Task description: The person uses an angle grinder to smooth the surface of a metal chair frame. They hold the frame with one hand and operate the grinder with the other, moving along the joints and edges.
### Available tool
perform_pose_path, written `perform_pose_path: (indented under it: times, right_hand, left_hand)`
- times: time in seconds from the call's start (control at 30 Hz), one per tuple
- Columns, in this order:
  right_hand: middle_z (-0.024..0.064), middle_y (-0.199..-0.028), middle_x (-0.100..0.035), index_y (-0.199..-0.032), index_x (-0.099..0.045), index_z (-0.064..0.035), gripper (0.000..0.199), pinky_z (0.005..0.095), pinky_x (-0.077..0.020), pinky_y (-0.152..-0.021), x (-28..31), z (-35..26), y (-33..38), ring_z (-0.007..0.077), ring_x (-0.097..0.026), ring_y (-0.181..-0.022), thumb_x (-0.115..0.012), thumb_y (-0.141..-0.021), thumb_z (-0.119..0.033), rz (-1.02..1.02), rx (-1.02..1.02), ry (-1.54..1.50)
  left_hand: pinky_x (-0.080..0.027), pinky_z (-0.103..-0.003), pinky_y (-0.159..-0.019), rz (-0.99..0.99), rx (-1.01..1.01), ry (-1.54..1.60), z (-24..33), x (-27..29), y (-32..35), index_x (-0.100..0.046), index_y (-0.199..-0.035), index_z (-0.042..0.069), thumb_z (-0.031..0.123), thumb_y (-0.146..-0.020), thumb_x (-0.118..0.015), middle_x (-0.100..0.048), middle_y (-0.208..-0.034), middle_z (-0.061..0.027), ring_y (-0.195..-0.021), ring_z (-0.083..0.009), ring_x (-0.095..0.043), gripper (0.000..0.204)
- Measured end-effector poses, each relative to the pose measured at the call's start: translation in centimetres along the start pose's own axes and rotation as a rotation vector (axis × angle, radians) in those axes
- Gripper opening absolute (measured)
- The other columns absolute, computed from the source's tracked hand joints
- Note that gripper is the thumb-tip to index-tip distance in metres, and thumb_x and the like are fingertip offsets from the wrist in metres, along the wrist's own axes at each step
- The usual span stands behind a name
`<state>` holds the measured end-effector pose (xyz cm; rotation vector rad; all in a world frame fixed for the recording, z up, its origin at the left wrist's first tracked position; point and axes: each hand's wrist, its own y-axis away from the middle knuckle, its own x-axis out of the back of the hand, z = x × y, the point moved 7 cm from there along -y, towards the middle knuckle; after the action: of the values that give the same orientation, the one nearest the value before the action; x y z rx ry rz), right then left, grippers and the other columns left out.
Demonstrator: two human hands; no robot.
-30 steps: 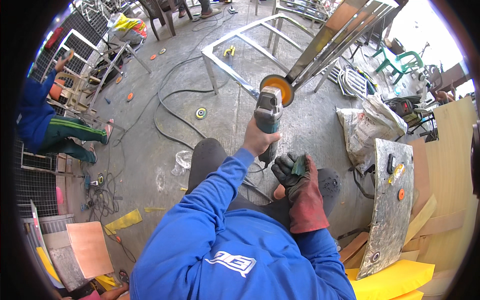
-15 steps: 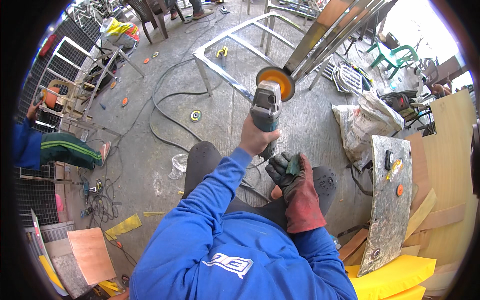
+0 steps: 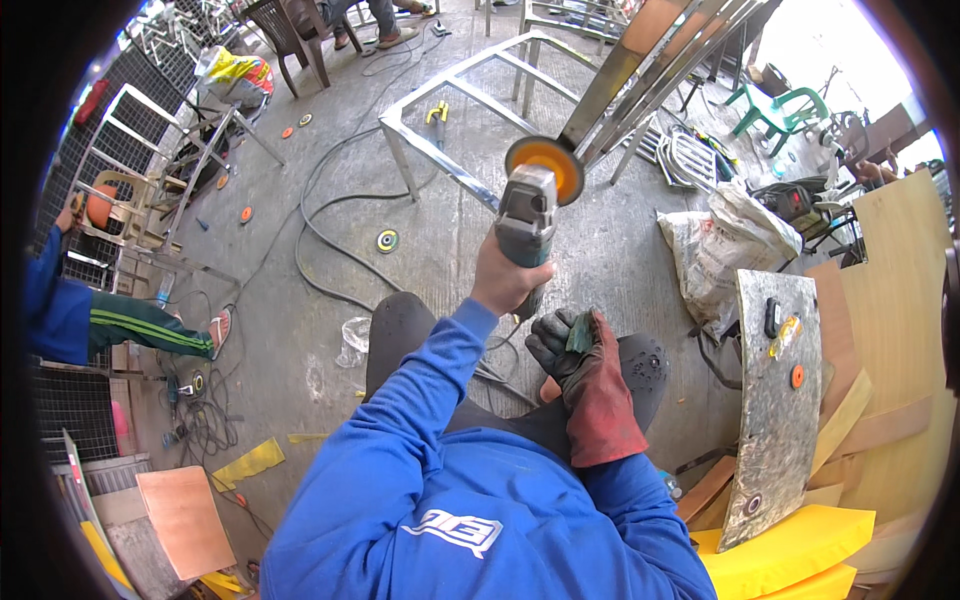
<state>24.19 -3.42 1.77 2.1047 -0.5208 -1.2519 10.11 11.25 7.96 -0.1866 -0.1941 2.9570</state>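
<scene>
While the bare left hand [image 3: 505, 275] grips the teal-and-grey angle grinder [image 3: 527, 212] round its body, the grinder's orange-faced wheel [image 3: 555, 168] stands near the close corner of a silver metal frame [image 3: 450, 168], before the lower ends of some metal slats [image 3: 612, 80]; contact cannot be told. Half curled in a red-and-black glove [image 3: 600, 400], the right hand [image 3: 565, 352] holds a small green piece [image 3: 580, 332] against the thumb. On a scuffed board [image 3: 775, 430], an orange disc [image 3: 797, 377] lies toward the right edge and a metal ring [image 3: 752, 504] near the bottom left corner.
</scene>
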Motion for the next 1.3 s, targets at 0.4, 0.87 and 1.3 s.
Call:
perform_pose_path:
  times: [0.4,0.87,1.3]
  right_hand:
    - [0.0287,-0.124,-0.063,-0.137,-0.048,0.0060,0.063,0.0591,-0.0542,-0.102,0.1,-0.1,0.2,0.0463,-0.063,-0.119,-0.038,-0.107,-0.049,0.063,-0.015,-0.003]
    - [0.0287,-0.122,-0.066,-0.134,-0.050,0.0059,0.063,0.0600,-0.0555,-0.100,0.6,0.1,-0.7,0.0471,-0.066,-0.114,-0.036,-0.107,-0.050,0.037,-0.021,0.014]
    - [0.0271,-0.117,-0.067,-0.127,-0.054,0.0035,0.060,0.0600,-0.0545,-0.100,1.0,0.3,-1.1,0.0480,-0.067,-0.111,-0.040,-0.106,-0.051,-0.013,-0.020,-0.003]
  left_hand:
    - [-0.056,-0.033,-0.076,0.035,0.093,-0.016,-2.6,1.3,1.6,-0.065,-0.107,0.003,0.007,-0.069,-0.086,-0.070,-0.095,-0.0056,-0.084,-0.0161,-0.068,0.043]
    - [-0.057,-0.032,-0.071,-0.015,-0.074,0.148,2.6,-0.7,-2.3,-0.065,-0.103,0.003,0.006,-0.070,-0.087,-0.069,-0.089,-0.0029,-0.077,-0.0142,-0.067,0.040]
    - [-0.057,-0.032,-0.072,0.018,-0.019,0.162,-0.1,0.3,-0.6,-0.066,-0.102,0.003,0.004,-0.070,-0.086,-0.070,-0.090,-0.0025,-0.078,-0.0144,-0.067,0.038]
